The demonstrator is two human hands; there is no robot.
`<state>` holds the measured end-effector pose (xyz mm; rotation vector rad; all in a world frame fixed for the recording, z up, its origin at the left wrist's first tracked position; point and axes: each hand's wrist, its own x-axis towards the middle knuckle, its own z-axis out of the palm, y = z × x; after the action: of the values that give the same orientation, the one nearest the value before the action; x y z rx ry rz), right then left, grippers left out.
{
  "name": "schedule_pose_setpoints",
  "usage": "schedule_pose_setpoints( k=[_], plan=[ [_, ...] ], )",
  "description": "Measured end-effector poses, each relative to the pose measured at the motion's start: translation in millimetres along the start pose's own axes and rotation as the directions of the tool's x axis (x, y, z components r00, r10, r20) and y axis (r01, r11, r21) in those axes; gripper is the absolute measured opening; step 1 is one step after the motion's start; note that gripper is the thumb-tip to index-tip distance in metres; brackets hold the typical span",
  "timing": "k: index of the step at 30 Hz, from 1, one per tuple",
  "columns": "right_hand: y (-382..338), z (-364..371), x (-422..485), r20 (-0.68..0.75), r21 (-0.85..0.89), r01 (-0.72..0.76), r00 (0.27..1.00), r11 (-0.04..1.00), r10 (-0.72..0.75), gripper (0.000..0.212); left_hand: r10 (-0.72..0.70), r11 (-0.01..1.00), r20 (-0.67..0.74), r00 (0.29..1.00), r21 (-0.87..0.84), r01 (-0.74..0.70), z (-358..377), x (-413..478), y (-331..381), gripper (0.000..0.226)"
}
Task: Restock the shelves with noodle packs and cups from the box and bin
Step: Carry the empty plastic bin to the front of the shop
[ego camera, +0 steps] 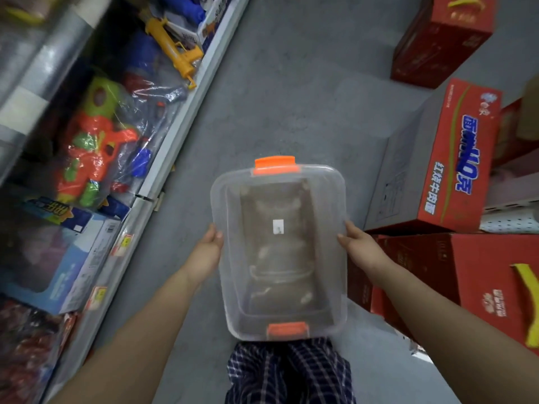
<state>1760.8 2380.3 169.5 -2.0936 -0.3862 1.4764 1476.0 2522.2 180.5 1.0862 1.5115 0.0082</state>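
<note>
A clear plastic bin [329, 258] with orange latches at its near and far ends hangs in front of me above the grey floor. It holds nothing; a small white sticker shows on its bottom. My left hand [208, 243] grips the bin's left rim and my right hand [354, 239] grips its right rim. A red noodle carton [455, 158] with blue and white lettering stands to the right, on top of other red cartons.
On the left runs a low shelf [175, 132] with bagged toy water guns and boxed toys. More red cartons [472, 287] with yellow handles are stacked at the right and far right. Bare grey floor stretches ahead between shelf and cartons.
</note>
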Motion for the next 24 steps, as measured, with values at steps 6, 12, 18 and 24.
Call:
schedule_pose_setpoints(
  k=[6,12,18,24],
  plan=[
    [-66.7,-22.7,-64.1,-0.010,0.085,0.010,1.000,0.996,-0.009,0.047,0.018,1.000,0.033,0.999,-0.017,-0.018,-32.8,-63.5,60.4,0.043],
    [-133.5,-55.5,-135.4,-0.010,0.028,0.151,0.988,0.988,-0.151,0.042,0.099,0.992,-0.060,0.993,-0.069,-0.103,-70.7,-149.3,132.6,0.047],
    [-207.2,-93.2,-217.2,-0.031,-0.031,0.360,0.932,0.932,-0.361,0.040,0.217,0.969,-0.120,0.969,-0.095,-0.228,-105.6,-233.1,196.9,0.042],
    [-275.3,-152.0,-287.8,-0.106,0.093,0.392,0.918,0.915,-0.382,0.021,0.154,0.934,-0.059,0.986,-0.316,-0.165,-129.7,-299.4,294.3,0.009]
  ],
)
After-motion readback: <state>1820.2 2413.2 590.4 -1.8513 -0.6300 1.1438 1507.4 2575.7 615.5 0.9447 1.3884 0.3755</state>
